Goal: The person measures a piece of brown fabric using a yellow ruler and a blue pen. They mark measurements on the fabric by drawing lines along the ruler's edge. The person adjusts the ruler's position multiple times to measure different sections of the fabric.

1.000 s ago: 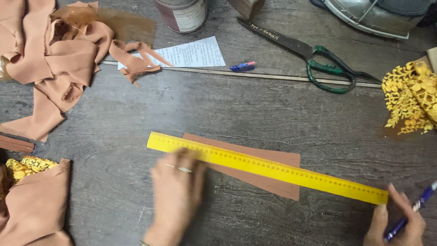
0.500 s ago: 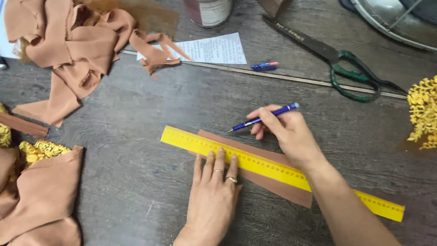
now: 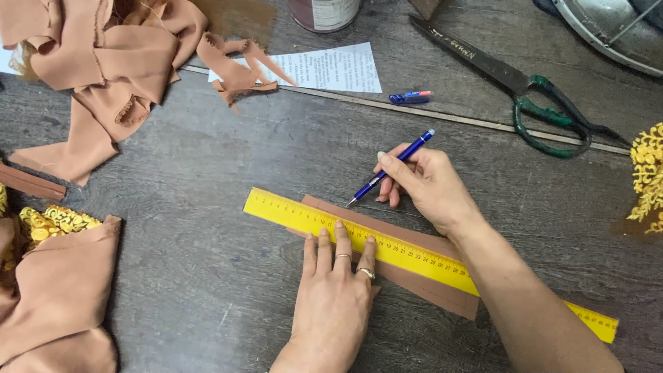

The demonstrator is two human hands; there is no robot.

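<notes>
Desk [image 3: 207, 276] of dark grey wood is seen from above. Tan fabric scraps [image 3: 103, 62] are heaped at top left; another tan piece [image 3: 55, 304] with yellow lace [image 3: 48, 224] is laid at lower left. Yellow ruler [image 3: 414, 255] is set diagonally across centre, on top of a brown strip [image 3: 428, 287], with its upper edge just below the strip's upper edge. Green-handled scissors [image 3: 525, 90] are placed top right, printed paper slip [image 3: 338, 65] top centre. Left hand [image 3: 335, 297] is pressed flat, fingers extended onto ruler and strip. Right hand [image 3: 421, 183] is closed around a blue pen [image 3: 390, 169], tip held at the strip's upper edge. Pen cap [image 3: 409, 97] is left near the paper.
</notes>
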